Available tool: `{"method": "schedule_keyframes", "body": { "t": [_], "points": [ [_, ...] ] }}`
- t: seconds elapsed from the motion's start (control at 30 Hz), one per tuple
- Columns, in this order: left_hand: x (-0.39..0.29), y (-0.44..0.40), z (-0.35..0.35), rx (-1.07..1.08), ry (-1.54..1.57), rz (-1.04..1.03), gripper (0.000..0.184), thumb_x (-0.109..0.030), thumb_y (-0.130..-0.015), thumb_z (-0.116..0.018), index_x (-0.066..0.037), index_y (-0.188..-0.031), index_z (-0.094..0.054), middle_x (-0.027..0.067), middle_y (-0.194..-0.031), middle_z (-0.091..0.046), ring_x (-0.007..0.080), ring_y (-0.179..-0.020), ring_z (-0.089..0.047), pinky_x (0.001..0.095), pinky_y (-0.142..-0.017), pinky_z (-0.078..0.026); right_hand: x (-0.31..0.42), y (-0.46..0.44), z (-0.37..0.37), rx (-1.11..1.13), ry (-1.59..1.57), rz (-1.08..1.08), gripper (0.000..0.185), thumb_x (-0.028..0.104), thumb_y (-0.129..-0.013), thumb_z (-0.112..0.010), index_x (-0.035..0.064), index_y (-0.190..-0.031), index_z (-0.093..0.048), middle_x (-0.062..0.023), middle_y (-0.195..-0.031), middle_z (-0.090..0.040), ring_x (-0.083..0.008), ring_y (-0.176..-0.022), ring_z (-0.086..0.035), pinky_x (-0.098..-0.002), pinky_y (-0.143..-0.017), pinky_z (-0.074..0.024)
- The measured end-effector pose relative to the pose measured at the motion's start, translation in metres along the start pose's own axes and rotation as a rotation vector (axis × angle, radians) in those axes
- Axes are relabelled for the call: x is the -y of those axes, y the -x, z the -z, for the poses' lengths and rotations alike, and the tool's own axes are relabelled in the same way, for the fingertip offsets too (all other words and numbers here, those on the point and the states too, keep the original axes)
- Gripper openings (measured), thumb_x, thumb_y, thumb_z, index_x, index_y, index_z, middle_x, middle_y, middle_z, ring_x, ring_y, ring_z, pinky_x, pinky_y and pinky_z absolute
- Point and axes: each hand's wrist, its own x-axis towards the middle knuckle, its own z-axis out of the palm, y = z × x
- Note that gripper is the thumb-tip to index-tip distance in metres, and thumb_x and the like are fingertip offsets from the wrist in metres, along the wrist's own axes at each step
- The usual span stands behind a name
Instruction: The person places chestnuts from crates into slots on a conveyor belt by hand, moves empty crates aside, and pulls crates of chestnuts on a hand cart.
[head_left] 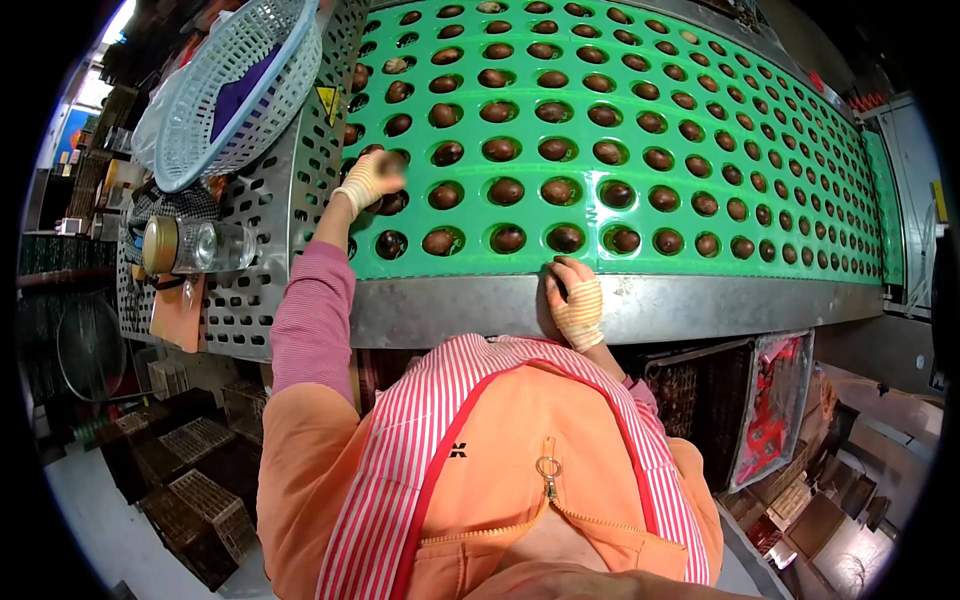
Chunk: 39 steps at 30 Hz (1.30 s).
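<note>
A green conveyor sheet [478,165] carries rows of oval pockets, most with a dark brown egg-shaped piece [505,191] inside. Over the sheet's left edge reaches my left hand [369,181], in a fingerless striped glove. Its fingertips are blurred beside a brown piece, so I cannot tell whether they grip it. My right hand [576,303], gloved the same way, rests on the metal rail [450,312] at the near edge. Its fingers are bent and apart, with nothing in them, just below a brown piece [566,238] in the front row.
Left of the conveyor, a perforated metal shelf [262,212] holds a pale blue plastic basket [180,140] with purple cloth and a gold-lidded jar [205,246] on its side. Dark crates [200,510] stand on the floor at left. A lined crate with red contents [770,400] is at right.
</note>
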Motion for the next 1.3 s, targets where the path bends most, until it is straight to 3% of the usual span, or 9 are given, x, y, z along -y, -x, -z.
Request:
{"method": "schedule_keyframes", "body": {
  "t": [0.27,0.4,0.53,0.63,0.8,1.03,1.13,1.2,1.3],
  "points": [
    [0.010,-0.028,-0.001,0.034,0.405,0.022,0.062,-0.023,-0.076,-0.079,-0.004,-0.128,-0.052,0.0134,-0.118,-0.059,0.0242,-0.104,-0.057,0.0367,-0.091,-0.047,0.001,0.000,-0.002,-0.002,0.013,-0.027,0.021,0.004,-0.078,-0.070,0.0040,-0.098,-0.067,-0.0147,-0.105,-0.066,-0.0338,-0.095,-0.062,-0.0419,-0.084,-0.0504],
    [0.030,-0.059,0.000,-0.145,0.179,0.019,0.060,-0.024,-0.075,-0.080,-0.006,-0.126,-0.055,0.0129,-0.117,-0.061,0.0263,-0.102,-0.059,0.0369,-0.090,-0.049,0.001,0.000,-0.002,-0.015,0.013,-0.024,0.020,0.004,-0.078,-0.069,0.0042,-0.098,-0.067,-0.0142,-0.105,-0.066,-0.0336,-0.094,-0.062,-0.0416,-0.083,-0.0506],
    [0.005,-0.062,0.015,-0.367,-0.265,0.336,0.064,-0.026,-0.072,-0.079,-0.009,-0.128,-0.053,0.0160,-0.136,-0.043,0.0334,-0.114,-0.056,0.0398,-0.098,-0.047,0.002,-0.001,0.000,-0.014,-0.004,-0.029,0.021,0.003,-0.078,-0.069,0.0045,-0.099,-0.067,-0.0136,-0.105,-0.066,-0.0332,-0.094,-0.062,-0.0412,-0.082,-0.0508],
    [-0.010,-0.060,0.017,-0.194,-0.365,0.161,0.063,-0.024,-0.073,-0.078,-0.013,-0.129,-0.051,0.0156,-0.141,-0.039,0.0369,-0.117,-0.054,0.0428,-0.100,-0.046,0.002,0.000,0.000,-0.014,0.004,-0.036,0.022,0.003,-0.078,-0.069,0.0047,-0.100,-0.067,-0.0137,-0.105,-0.066,-0.0333,-0.093,-0.062,-0.0410,-0.082,-0.0510],
    [-0.048,-0.047,0.020,-0.307,-0.769,0.043,0.050,-0.018,-0.074,-0.075,-0.016,-0.119,-0.053,0.0117,-0.142,-0.037,0.0366,-0.113,-0.055,0.0440,-0.094,-0.051,0.002,-0.001,0.000,-0.004,0.016,-0.035,0.024,0.002,-0.077,-0.069,0.0051,-0.100,-0.066,-0.0143,-0.105,-0.064,-0.0342,-0.093,-0.061,-0.0418,-0.081,-0.0511],
    [-0.030,-0.056,0.045,-0.122,-1.062,-0.125,0.053,-0.015,-0.075,-0.076,-0.016,-0.122,-0.053,0.0110,-0.152,-0.030,0.0363,-0.127,-0.045,0.0438,-0.101,-0.046,0.001,-0.002,-0.001,-0.011,0.016,-0.039,0.027,0.002,-0.075,-0.069,0.0066,-0.101,-0.064,-0.0142,-0.106,-0.063,-0.0346,-0.092,-0.060,-0.0427,-0.080,-0.0505],
    [-0.021,-0.056,0.048,-0.144,-0.847,-0.077,0.054,-0.016,-0.073,-0.078,-0.015,-0.122,-0.055,0.0117,-0.152,-0.030,0.0358,-0.126,-0.046,0.0432,-0.100,-0.047,0.002,-0.003,-0.001,-0.030,0.016,-0.045,0.027,0.002,-0.076,-0.069,0.0068,-0.101,-0.063,-0.0136,-0.106,-0.063,-0.0346,-0.093,-0.060,-0.0426,-0.080,-0.0504],
    [0.021,-0.073,0.050,-0.364,-0.600,-0.236,0.057,-0.025,-0.070,-0.080,-0.015,-0.121,-0.058,0.0177,-0.142,-0.041,0.0370,-0.119,-0.052,0.0416,-0.100,-0.045,0.002,-0.003,-0.001,-0.032,0.018,-0.044,0.026,0.001,-0.076,-0.068,0.0064,-0.101,-0.063,-0.0136,-0.106,-0.063,-0.0345,-0.092,-0.060,-0.0425,-0.080,-0.0502],
    [0.014,-0.070,0.064,-0.293,-0.240,-0.050,0.058,-0.021,-0.070,-0.079,-0.011,-0.123,-0.057,0.0193,-0.143,-0.041,0.0370,-0.117,-0.054,0.0412,-0.099,-0.046,0.000,-0.002,-0.001,-0.038,-0.001,-0.045,0.025,0.001,-0.075,-0.069,0.0062,-0.099,-0.064,-0.0137,-0.104,-0.063,-0.0345,-0.092,-0.060,-0.0425,-0.080,-0.0503]
  ]
}}
